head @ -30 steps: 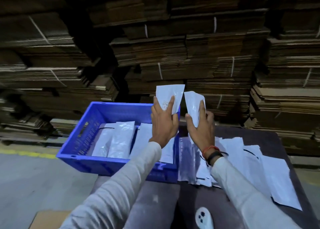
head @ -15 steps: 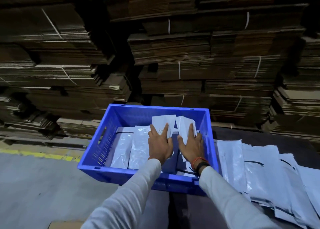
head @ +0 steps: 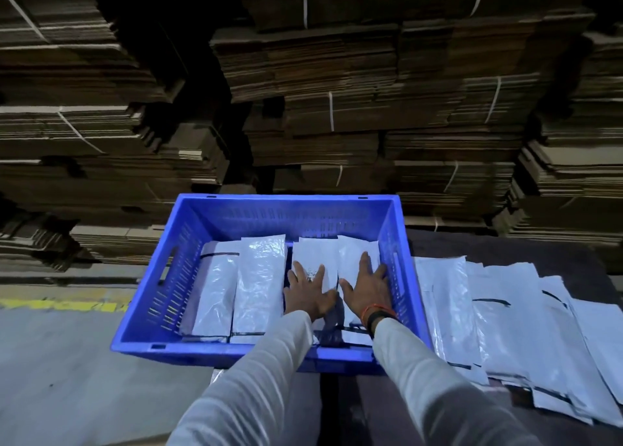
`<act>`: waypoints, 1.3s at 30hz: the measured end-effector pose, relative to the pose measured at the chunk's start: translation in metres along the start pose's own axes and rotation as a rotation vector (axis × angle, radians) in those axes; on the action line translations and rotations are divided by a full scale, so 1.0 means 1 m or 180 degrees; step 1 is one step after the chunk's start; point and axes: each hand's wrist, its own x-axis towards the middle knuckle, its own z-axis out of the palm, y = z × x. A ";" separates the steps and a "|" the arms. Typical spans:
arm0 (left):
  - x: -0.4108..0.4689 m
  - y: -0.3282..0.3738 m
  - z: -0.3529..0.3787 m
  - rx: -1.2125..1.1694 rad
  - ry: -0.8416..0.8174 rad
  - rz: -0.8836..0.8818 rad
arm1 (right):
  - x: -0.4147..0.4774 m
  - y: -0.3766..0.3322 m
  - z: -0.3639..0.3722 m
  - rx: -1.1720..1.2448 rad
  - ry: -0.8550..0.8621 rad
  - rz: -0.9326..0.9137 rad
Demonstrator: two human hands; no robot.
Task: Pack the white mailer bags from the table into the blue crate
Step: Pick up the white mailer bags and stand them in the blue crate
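Observation:
The blue crate [head: 290, 200] stands at the left end of the dark table [head: 499, 243]. Inside it, two white mailer bags [head: 219, 290] [head: 260, 277] lie flat side by side on the left. On the right of the crate lie two more bags, one [head: 313, 252] under my left hand [head: 310, 295] and one [head: 354, 248] under my right hand [head: 365, 287]. Both hands rest flat on top of these bags with fingers spread, and I see no grip on them. A loose pile of white mailer bags [head: 505, 321] is spread on the table to the right of the crate.
Tall stacks of flattened cardboard boxes [head: 337, 108] fill the whole background behind the table. The grey floor with a yellow line [head: 60, 305] is to the left of the crate. The crate's near left corner overhangs the table edge.
Both hands carried a bag each from above the table down into the crate's right side. The bags went from upright in my fingers to lying flat under my palms.

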 end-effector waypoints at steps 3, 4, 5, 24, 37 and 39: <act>0.001 -0.004 0.004 0.0067 -0.0072 -0.0055 | 0.001 0.002 0.002 -0.0033 -0.0055 0.0044; 0.000 -0.004 0.003 0.0050 -0.0043 -0.0061 | 0.000 0.001 0.002 -0.0012 -0.0060 0.0035; -0.001 -0.004 0.001 -0.0011 0.0024 -0.0058 | -0.002 0.000 0.000 0.0016 -0.0041 0.0009; -0.061 0.171 -0.061 -0.1036 0.1871 0.1279 | -0.044 0.099 -0.161 0.1206 0.1176 -0.1023; -0.082 0.330 0.012 -0.0692 0.1408 0.1313 | -0.037 0.265 -0.222 0.1042 0.1485 -0.0663; -0.084 0.348 0.031 -0.0662 0.1210 0.1224 | -0.033 0.299 -0.222 0.0966 0.1408 -0.0523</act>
